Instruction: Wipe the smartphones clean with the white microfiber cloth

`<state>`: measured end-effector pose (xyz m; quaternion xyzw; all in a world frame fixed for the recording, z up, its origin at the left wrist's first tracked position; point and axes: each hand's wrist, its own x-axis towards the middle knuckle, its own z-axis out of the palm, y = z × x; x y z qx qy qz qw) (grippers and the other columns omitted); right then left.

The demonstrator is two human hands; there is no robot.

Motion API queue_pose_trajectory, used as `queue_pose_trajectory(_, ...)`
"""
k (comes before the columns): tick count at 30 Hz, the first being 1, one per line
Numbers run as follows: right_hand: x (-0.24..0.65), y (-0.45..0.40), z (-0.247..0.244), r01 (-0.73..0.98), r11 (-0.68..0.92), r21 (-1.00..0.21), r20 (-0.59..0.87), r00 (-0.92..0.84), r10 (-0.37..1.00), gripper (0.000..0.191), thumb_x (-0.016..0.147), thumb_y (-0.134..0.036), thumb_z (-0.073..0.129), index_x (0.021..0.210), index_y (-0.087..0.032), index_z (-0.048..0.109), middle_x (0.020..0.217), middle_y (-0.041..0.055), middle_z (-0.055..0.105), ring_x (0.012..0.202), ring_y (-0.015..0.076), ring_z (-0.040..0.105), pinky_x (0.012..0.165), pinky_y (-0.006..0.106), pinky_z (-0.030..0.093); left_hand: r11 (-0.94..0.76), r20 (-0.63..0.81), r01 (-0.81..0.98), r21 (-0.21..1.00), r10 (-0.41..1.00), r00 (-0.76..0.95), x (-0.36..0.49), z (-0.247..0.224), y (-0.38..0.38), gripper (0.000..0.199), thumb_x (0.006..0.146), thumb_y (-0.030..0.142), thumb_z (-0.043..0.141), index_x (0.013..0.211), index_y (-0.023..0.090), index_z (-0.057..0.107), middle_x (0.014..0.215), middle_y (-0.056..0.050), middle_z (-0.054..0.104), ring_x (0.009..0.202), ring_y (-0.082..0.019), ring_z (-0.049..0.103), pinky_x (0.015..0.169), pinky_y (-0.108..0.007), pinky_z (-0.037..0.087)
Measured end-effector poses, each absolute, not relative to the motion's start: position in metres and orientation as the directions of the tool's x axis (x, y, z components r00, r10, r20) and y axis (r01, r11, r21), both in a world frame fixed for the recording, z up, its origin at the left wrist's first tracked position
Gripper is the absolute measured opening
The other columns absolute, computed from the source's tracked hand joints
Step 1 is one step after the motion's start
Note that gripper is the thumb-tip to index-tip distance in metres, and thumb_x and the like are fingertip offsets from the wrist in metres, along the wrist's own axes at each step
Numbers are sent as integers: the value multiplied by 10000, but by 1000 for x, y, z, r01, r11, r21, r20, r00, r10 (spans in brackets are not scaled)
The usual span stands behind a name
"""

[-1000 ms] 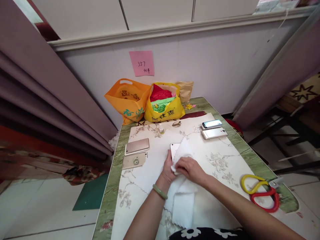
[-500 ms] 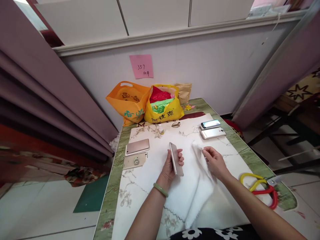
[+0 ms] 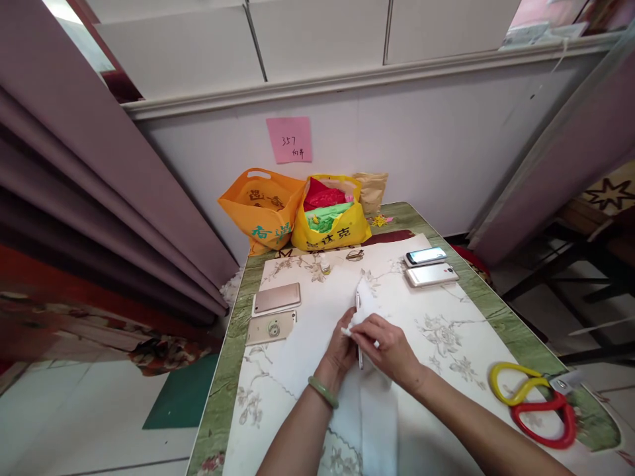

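Note:
Near the middle of the table, my left hand (image 3: 342, 347) grips a smartphone (image 3: 360, 357) that is turned nearly edge-on. A white cloth (image 3: 380, 423) lies under the hands, and one part of it rises beside the phone. My right hand (image 3: 384, 344) pinches the cloth's edge and brings it against the phone and the left fingers. Part of the phone is hidden by the right hand and the cloth. A green bangle (image 3: 323, 392) circles my left wrist.
Two phones lie at left, a rose-gold one (image 3: 278, 299) and a gold one (image 3: 270, 328). Two more, one silver (image 3: 430, 275), lie at right. Scissors (image 3: 540, 396) rest near the right edge. An orange bag (image 3: 262, 211), a yellow bag (image 3: 332, 235) and a small bottle (image 3: 325, 265) stand farther back.
My right hand has moved left, carrying the cloth's edge over to the phone. The phone has turned more edge-on in my left hand. The view has shifted slightly.

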<state>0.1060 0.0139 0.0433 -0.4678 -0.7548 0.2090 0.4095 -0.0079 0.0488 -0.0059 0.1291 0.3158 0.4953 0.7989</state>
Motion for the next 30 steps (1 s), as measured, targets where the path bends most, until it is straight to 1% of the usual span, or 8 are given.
queue_pose_trajectory(3,111,40,46,587,400,-704,408,-127,904,193,933,-305,505,948,-240,687,837,46,626,766,161,618,712,267,502,478,-366,-722,500,872,324,-7,-9,51,163,698,218,760,807,132,675,714,-5,662,621,-118,583,631,-240,460)
queue_pose_trajectory(8,110,65,52,571,303,-763,392,36,919,151,901,-305,559,898,-234,692,818,30,632,755,164,619,723,276,495,540,-424,-673,506,835,351,-8,-9,50,226,716,337,759,785,145,662,531,48,561,423,-71,454,484,-225,375)
queue_pose_trajectory(13,104,44,50,550,316,-773,361,-27,932,144,892,-294,569,891,-232,700,805,32,628,742,166,606,688,280,482,449,-346,-744,495,887,306,-4,-6,51,151,694,234,757,765,131,672,736,-22,673,672,-134,593,692,-253,470)
queue_pose_trajectory(16,103,19,50,494,306,-814,301,-91,949,145,892,-298,573,868,-238,702,749,26,615,664,154,583,606,268,471,457,-329,-743,489,886,328,-4,-4,51,130,708,240,733,699,135,658,665,-14,640,644,-133,566,696,-265,471)
queue_pose_trajectory(20,103,-13,47,449,305,-840,263,-155,952,118,892,-275,569,868,-249,681,737,18,594,648,149,582,557,255,471,439,-361,-702,561,893,270,-9,2,45,211,766,302,693,898,137,692,775,-20,676,712,-143,590,711,-256,456)
queue_pose_trajectory(22,104,-24,42,446,347,-825,298,-179,938,115,902,-256,552,917,-254,666,786,28,597,674,151,593,591,263,498,438,-381,-684,584,892,246,-10,6,42,265,767,336,694,956,149,690,808,-16,690,748,-158,604,722,-256,448)
queue_pose_trajectory(27,106,-31,18,474,541,-695,502,-218,837,200,923,-203,520,1092,-272,602,910,60,602,807,174,617,704,295,531,530,-365,-676,512,847,387,-5,10,43,382,802,441,642,1005,122,693,818,-61,709,797,-213,640,792,-309,449)
queue_pose_trajectory(30,107,-26,-1,443,601,-665,547,-258,796,191,918,-176,519,1088,-259,546,916,51,611,839,175,610,731,297,526,517,-360,-714,472,852,380,-5,4,45,345,820,424,630,993,132,687,776,-44,699,724,-184,635,760,-297,466)
